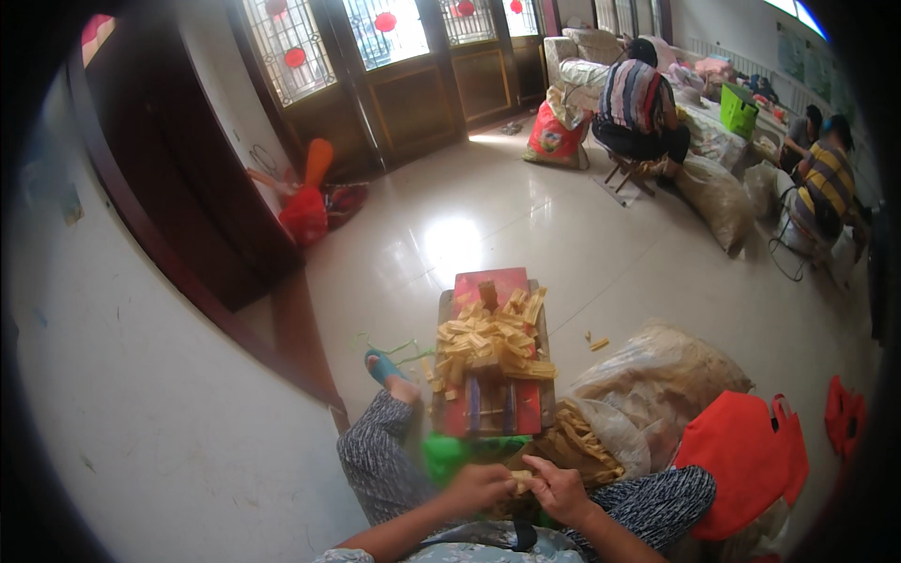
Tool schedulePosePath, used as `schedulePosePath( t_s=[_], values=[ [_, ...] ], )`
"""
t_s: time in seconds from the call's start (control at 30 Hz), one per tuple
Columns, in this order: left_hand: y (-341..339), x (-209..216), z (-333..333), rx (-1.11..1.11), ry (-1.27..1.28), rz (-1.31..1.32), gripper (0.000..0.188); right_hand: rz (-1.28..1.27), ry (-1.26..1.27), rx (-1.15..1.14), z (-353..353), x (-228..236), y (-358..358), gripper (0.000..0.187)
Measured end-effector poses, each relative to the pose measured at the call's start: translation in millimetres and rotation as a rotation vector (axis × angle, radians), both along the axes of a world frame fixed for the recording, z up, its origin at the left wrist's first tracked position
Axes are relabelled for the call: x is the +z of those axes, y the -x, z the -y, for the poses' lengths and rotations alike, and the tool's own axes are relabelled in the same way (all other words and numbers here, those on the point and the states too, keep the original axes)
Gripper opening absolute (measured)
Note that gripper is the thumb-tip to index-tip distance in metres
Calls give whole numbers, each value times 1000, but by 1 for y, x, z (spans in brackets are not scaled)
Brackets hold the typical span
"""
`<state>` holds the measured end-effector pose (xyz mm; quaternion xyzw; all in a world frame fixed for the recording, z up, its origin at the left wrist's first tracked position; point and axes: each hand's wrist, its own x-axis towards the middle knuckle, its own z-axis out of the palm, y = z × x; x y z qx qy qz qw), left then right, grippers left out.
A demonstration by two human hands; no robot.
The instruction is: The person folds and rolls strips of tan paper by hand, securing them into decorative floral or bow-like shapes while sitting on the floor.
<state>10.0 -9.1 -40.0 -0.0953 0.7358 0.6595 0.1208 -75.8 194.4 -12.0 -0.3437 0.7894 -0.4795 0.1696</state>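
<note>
My left hand (477,488) and my right hand (560,490) meet over my lap, with a small pale yellow piece (521,479) pinched between them. Both hands' fingers are closed around its ends, so only its middle shows. Just beyond them, a heap of pale yellow strip-like pieces (483,333) lies on a low red-topped bench (526,408). A brown wooden post (488,296) rises at the heap's far end. Below my hands is an open brown bag (582,441) with more yellow strips in it, beside some green plastic (460,455).
A large pale sack (657,385) and a red bag (746,460) lie to my right. A few loose strips (599,344) are on the tiled floor. Farther back, a person in a striped top (638,98) sits on a stool near full sacks (718,197). A white wall (169,403) bounds the left.
</note>
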Motion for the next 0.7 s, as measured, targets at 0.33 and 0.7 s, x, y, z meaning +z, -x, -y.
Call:
schedulePosePath(
  t_s=[0.33, 0.7],
  values=[
    [6, 8, 24, 182, -136, 6, 13, 367, 131, -8, -23, 6, 15, 30],
    [-3, 40, 20, -216, 567, -402, 30, -468, -168, 189, -20, -31, 6, 11]
  ],
)
